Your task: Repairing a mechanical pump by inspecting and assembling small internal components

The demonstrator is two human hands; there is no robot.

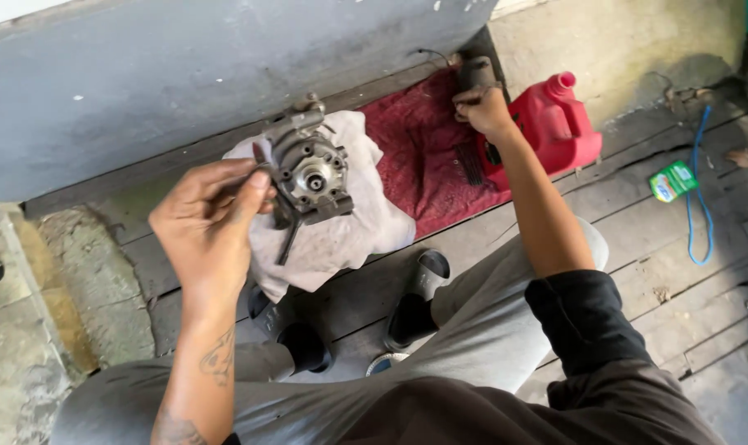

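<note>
Left hand (209,216) was up at the left side of a metal engine part (310,171), fingers loosely curled, thumb and forefinger pinched toward its edge. Looked like contact with the part's rim and with a thin dark tool (290,235) that hung down from under it; exact grip on the tool could not be told, since the fingers covered it.

The engine part was a round grey casting with a bolt circle and a central hub facing up. It sat on a crumpled white rag (341,222), which lay on the wooden plank floor (638,214), just in front of the grey wall (184,74).

Right hand (483,109) was reaching out well apart from the left, closed into a fist around a small dark object (476,72) at the far edge of a red cloth (427,152). What that object was could not be made out.

The red cloth lay beside the white rag, touching or slightly under it. A red plastic jug (559,124) stood on the cloth's right side, just past the right wrist. A small green packet (672,180) and a blue cord (701,198) lay further right on the planks.

The person sat with grey trousers (473,330) and dark shoes (411,313) near the rag's lower edge.
</note>
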